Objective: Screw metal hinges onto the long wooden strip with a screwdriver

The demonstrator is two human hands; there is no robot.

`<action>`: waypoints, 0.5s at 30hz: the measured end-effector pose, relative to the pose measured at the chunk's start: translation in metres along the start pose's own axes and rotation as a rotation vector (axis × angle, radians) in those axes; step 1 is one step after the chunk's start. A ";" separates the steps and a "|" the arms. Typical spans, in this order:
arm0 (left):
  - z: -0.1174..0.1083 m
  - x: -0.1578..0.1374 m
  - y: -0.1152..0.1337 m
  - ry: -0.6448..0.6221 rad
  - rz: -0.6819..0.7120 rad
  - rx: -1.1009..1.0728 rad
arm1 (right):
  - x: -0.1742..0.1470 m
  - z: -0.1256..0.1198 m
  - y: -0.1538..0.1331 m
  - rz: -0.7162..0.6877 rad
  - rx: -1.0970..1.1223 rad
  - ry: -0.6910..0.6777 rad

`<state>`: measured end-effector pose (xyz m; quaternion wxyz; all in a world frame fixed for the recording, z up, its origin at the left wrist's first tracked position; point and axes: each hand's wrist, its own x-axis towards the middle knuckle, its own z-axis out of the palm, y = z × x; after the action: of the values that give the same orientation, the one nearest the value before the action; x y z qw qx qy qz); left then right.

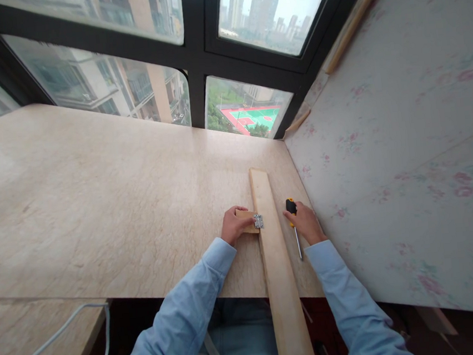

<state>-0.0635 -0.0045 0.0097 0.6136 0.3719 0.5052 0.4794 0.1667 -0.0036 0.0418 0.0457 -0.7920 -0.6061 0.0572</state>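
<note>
A long pale wooden board [280, 274] lies on the stone sill and juts over its front edge toward me. Against its left side sits a short wooden block [245, 214], gripped by my left hand [231, 226], whose thumb reaches the small metal hinge [259, 221]. That hinge spans the joint between block and board. To the right of the board, my right hand [308, 224] closes its fingers at the handle of a black and yellow screwdriver [290, 207]. The shaft points back toward me; part of the handle is hidden by the fingers.
The marble-patterned sill [98, 213] stretches left beneath dark-framed windows [195, 53]. A flower-patterned wall [405, 155] rises close beside my right arm. A white cable [55, 337] runs over a lower ledge at the front left.
</note>
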 end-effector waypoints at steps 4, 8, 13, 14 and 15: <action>-0.001 0.001 0.000 0.005 0.005 0.025 | -0.002 -0.003 -0.003 0.005 -0.017 -0.033; 0.000 0.002 -0.002 0.009 0.010 0.023 | -0.013 -0.012 -0.012 -0.033 0.011 0.093; -0.001 0.003 -0.005 -0.007 0.015 0.001 | -0.034 -0.021 -0.050 -0.405 0.239 0.134; -0.001 0.004 -0.005 -0.007 0.021 0.007 | -0.037 -0.021 -0.060 -0.467 0.249 0.070; -0.001 0.004 -0.006 -0.007 0.031 0.020 | -0.038 -0.020 -0.069 -0.492 0.233 0.020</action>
<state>-0.0635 -0.0022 0.0026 0.6042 0.3875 0.5020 0.4824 0.0934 -0.0224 0.0727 0.1552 -0.6109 -0.7691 0.1060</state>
